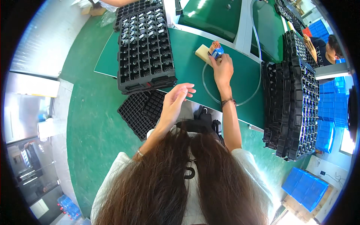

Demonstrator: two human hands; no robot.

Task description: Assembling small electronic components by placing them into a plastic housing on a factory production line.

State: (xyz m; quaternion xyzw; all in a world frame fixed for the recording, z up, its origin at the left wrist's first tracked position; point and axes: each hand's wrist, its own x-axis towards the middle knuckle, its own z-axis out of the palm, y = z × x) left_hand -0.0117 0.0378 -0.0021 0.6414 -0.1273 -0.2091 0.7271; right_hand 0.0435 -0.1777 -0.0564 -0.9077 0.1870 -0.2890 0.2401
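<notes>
My right hand (224, 69) reaches over the green worktop (187, 50), its fingers closed about a small blue part with a copper-coloured top (216, 48). I cannot make out the exact kind of this part. Right beside it lies a pale yellow block (203, 53). A clear tube (204, 80) loops over the worktop and passes under my right wrist. Near the front edge, my left hand (173, 100) hovers with loosely bent fingers apart and nothing in them. Just beyond it stands a stack of black compartment trays (146, 60), with small metal pieces in its far rows.
More black trays (290, 108) are stacked high at the right. Two black trays (139, 112) lie below the worktop's front edge. Behind it runs a green conveyor belt (210, 17). A co-worker (326, 52) sits at the far right, near blue crates (332, 101).
</notes>
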